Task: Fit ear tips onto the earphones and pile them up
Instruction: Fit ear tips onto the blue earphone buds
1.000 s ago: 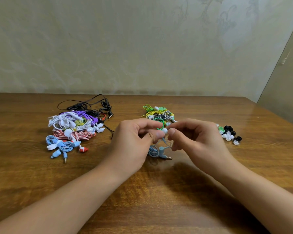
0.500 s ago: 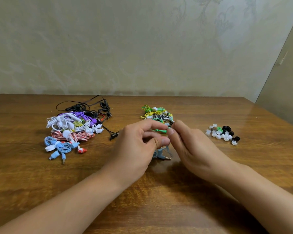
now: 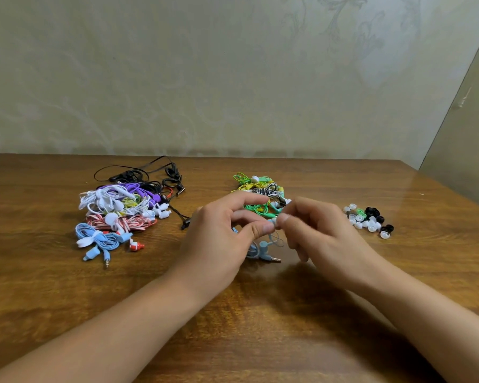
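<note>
My left hand (image 3: 227, 239) pinches the bud of a grey-blue earphone (image 3: 263, 248) between thumb and fingers, just above the table. Its coiled cable and jack plug lie on the wood below. My right hand (image 3: 318, 230) pinches a small white ear tip (image 3: 274, 221) against that bud, fingertips meeting my left thumb. A pile of earphones in white, purple, red, blue and black (image 3: 119, 214) lies at the left. A smaller pile of green, yellow and black earphones (image 3: 260, 189) sits behind my hands. Loose ear tips (image 3: 368, 221), white, black and green, lie at the right.
The brown wooden table (image 3: 233, 327) runs up to a pale patterned wall (image 3: 233, 78). A black cable (image 3: 127, 172) loops out behind the left pile. A door or panel (image 3: 470, 139) stands at the far right.
My right hand had opened out flat beside the left half a second ago; now its fingers curl and pinch an ear tip at the bud again. My left hand has kept its hold.
</note>
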